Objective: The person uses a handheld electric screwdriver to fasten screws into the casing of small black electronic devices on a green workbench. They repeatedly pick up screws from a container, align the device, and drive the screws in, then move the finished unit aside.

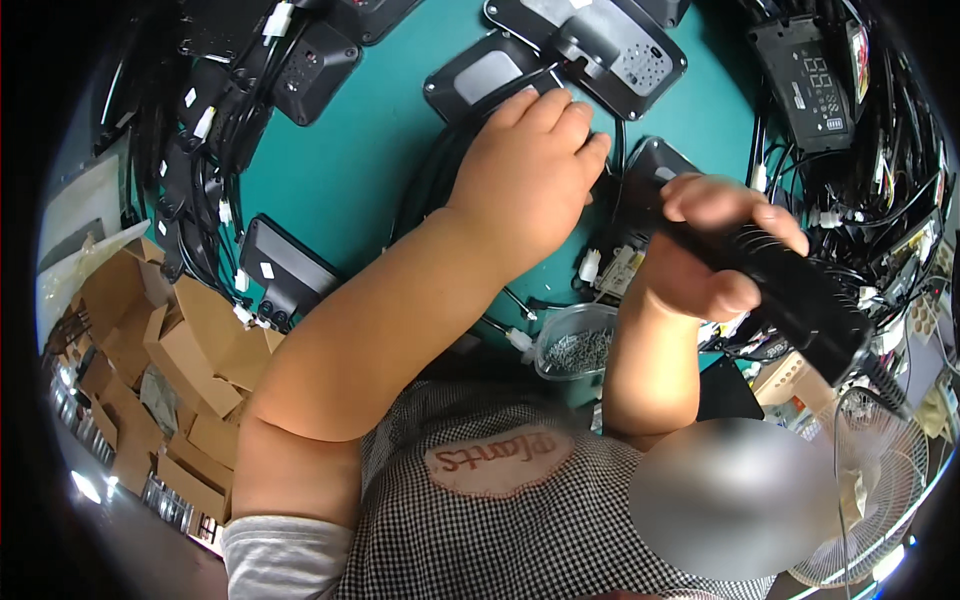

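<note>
A green work surface [350, 165] is being crowded from both sides by black wiring and plastic parts. Off to the left, a messy heap of brown cardboard boxes [190, 345] is sitting below the bench, flaps sticking out every which way; their contents can't really be made out. Over at the lower right, a white wire-caged fan [885, 475] is standing close to the clutter.

Best container in view: a clear plastic tub [562, 322] at the near edge, between the two forearms, being filled partway by small silvery screws [582, 350].

A black corded electric screwdriver [810, 310] is being gripped in the right hand [680, 270], fingers and thumb wrapped round the body, its coiled cord trailing to the lower right. The hand's a bit blurred.

The left hand [530, 165] is being rested, fingers curled down, over black cables [432, 180] beside a grey-inset black housing [480, 78]; whether anything is being pinched under there can't be told. Just beyond, a bigger black housing [640, 65] is lying with a raised bracket. At upper right, a black display panel [812, 95] is being hemmed in by more wires.
</note>
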A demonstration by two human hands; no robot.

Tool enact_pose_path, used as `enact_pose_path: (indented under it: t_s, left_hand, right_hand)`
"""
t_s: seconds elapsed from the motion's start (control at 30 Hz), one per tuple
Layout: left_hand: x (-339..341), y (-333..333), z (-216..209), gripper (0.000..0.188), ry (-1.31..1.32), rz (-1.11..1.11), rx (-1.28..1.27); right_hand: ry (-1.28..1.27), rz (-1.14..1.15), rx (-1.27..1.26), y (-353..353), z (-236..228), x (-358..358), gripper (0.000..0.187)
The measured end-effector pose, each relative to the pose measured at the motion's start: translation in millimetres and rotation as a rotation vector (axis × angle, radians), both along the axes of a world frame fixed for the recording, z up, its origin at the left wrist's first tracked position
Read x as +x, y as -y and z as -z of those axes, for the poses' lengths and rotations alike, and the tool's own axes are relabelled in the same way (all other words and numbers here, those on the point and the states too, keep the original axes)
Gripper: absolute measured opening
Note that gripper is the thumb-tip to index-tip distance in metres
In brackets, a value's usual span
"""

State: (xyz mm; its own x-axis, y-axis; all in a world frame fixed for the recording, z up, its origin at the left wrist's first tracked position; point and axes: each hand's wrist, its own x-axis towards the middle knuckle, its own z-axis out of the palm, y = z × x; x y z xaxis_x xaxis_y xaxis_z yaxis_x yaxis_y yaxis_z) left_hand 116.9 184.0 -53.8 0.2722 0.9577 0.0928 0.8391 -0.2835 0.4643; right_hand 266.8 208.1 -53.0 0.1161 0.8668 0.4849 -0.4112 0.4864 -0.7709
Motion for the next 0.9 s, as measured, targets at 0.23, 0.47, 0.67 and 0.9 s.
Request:
enact_pose_path:
  t_s: [0.23, 0.47, 0.67, 0.9]
  left_hand:
    - [0, 0, -1, 0.044, 0.001, 0.004, 0.029]
    - [-8, 8, -29, 0.033, 0.392, -0.086, -0.065]
    - [11, 17, -35, 0.018, 1.339, -0.293, -0.910]
    - [14, 30, -38, 0.012, 1.401, -0.282, -0.970]
  right_hand:
    - [-0.049, -0.115, 0.061, -7, -20, 22, 0.065]
    - [-0.139, -0.193, -0.003, -5, -53, 45, 0.071]
    - [-0.243, -0.281, -0.073, -2, -71, 47, 0.068]
    - [-0.347, -0.303, -0.137, 2, -72, 49, 0.067]
